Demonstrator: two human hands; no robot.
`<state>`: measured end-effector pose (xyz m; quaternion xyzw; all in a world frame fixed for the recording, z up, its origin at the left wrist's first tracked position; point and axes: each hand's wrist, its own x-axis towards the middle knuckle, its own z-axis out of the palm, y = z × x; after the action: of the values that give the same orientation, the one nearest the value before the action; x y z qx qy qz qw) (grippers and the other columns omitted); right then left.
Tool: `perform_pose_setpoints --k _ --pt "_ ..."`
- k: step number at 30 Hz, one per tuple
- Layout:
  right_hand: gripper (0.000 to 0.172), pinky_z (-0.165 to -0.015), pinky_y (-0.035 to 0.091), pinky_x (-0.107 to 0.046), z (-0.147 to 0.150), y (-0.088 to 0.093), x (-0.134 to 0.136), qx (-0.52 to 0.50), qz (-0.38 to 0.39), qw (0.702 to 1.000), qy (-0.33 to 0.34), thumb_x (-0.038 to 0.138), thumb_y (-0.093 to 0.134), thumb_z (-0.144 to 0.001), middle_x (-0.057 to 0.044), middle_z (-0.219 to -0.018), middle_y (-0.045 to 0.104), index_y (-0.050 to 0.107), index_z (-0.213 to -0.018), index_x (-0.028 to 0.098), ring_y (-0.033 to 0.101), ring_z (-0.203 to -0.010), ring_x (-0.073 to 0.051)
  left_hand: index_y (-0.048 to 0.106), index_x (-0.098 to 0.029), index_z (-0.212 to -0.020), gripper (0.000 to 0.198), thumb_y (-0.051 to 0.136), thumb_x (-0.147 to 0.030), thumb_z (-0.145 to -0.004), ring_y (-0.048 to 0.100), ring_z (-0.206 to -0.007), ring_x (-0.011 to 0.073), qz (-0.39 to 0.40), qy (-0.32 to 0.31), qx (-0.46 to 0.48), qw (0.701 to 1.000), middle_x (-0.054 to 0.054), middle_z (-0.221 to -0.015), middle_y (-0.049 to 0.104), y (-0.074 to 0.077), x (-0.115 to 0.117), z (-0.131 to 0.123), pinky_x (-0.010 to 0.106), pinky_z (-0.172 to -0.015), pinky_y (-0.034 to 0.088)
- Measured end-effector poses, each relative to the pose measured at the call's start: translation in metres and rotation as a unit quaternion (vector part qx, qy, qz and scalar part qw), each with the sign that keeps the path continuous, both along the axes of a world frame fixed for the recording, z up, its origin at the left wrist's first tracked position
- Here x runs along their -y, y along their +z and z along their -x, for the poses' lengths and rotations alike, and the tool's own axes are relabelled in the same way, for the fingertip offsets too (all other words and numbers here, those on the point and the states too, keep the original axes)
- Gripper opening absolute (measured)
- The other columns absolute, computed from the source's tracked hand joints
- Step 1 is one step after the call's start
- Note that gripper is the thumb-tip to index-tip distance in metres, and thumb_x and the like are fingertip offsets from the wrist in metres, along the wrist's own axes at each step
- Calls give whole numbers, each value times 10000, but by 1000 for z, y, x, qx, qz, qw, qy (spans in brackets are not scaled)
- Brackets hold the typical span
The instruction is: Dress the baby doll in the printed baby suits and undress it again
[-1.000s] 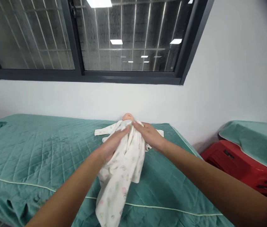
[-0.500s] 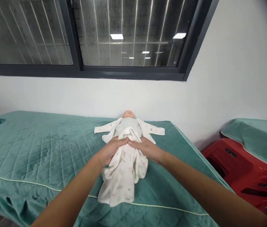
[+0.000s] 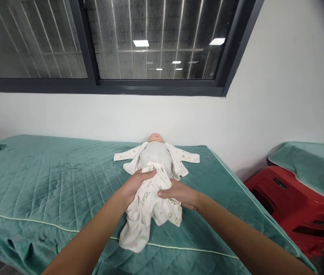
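A baby doll (image 3: 155, 153) lies on its back with its head toward the wall, its torso covered in pale grey. Spread open under and beside it is a white printed baby jacket (image 3: 189, 156), sleeves out to both sides. Over the doll's lower end, my left hand (image 3: 133, 186) and my right hand (image 3: 182, 194) grip a pair of white printed baby trousers (image 3: 144, 208). Both thumbs press on top of the bunched cloth, while the fingers are tucked beneath it. Two legs of the trousers hang toward me. The doll's legs are hidden.
A green quilted cover (image 3: 50, 183) with pale piping drapes the bed. To the right stands a red plastic piece (image 3: 294, 208) with slots, partly under another green cover (image 3: 311, 164). Behind the bed are a white wall (image 3: 93, 116) and a dark-framed window (image 3: 156, 89).
My right hand has shifted slightly down and away from my left, separating the thumbs. The trousers' waist has come lower toward me, uncovering more grey torso, and the legs now hang apart.
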<state>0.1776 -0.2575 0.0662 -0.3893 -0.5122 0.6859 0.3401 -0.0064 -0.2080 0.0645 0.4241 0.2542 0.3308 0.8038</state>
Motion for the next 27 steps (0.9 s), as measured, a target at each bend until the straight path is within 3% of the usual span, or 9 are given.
perform_pose_setpoints --k 3,7,11,14,18,20,22,25,27 --pt "471 -890 538 -380 1 -1 -3 -35 -41 995 -80 440 779 -752 -108 -1028 746 703 -1109 141 706 -938 -252 658 -99 -1181 535 727 -458 -791 712 -939 293 -10 -64 -46 997 167 -1034 737 -2 5 -1 381 -825 566" --pt "450 -855 552 -373 -2 2 -11 -98 -42 983 -152 432 738 -795 -116 -1042 744 688 -1130 136 708 -939 -263 666 -117 -1164 535 834 -301 -690 707 -957 277 -49 -148 -127 979 143 -1044 739 8 11 -2 357 -849 555" --pt "422 -902 545 -377 0 -7 -13 -187 2 960 -210 451 673 -837 -99 -1057 744 666 -1142 160 698 -1002 -262 597 -108 -1234 542 746 -353 -774 714 -676 258 31 -93 -28 995 142 -884 748 13 6 -15 420 -726 571" --pt "453 -901 546 -391 4 -19 -8 -199 22 952 -231 474 650 -855 -102 -1078 736 632 -1189 168 700 -997 -261 604 -82 -1199 455 691 -308 -813 681 -587 211 73 -38 57 995 110 -774 734 8 2 -25 350 -663 561" --pt "453 -932 529 -377 3 -37 9 -177 20 959 -221 444 672 -853 -110 -1101 727 633 -1197 151 699 -995 -247 663 -61 -1034 354 722 -305 -784 605 -493 146 90 -37 -4 995 60 -656 690 -6 2 -21 272 -580 518" --pt "443 -927 526 -379 1 -46 19 -148 31 966 -211 435 678 -849 -126 -1084 730 653 -1171 132 701 -982 -255 671 -66 -995 363 730 -340 -764 644 -578 175 46 -48 -105 992 80 -712 708 -12 2 -15 289 -620 526" --pt "443 -909 530 -395 1 -56 27 -119 44 970 -206 442 685 -837 -138 -1063 733 669 -1140 120 706 -957 -266 677 -83 -979 353 663 -387 -800 687 -741 230 -60 -53 -225 971 108 -822 732 -15 2 -12 317 -685 531" --pt "456 -925 517 -425 0 -65 33 -64 20 975 -213 453 687 -822 -128 -1082 730 668 -1153 141 698 -977 -278 694 -114 -893 270 599 -351 -803 680 -876 286 -227 -39 -363 903 122 -900 738 -16 0 -15 342 -737 506" --pt "473 -969 490 -451 -3 -67 33 1 -34 974 -225 459 683 -813 -118 -1143 715 662 -1182 164 669 -1052 -294 699 -134 -818 187 629 -294 -749 667 -913 304 -286 -34 -408 867 127 -908 736 -16 -1 -20 347 -769 484"
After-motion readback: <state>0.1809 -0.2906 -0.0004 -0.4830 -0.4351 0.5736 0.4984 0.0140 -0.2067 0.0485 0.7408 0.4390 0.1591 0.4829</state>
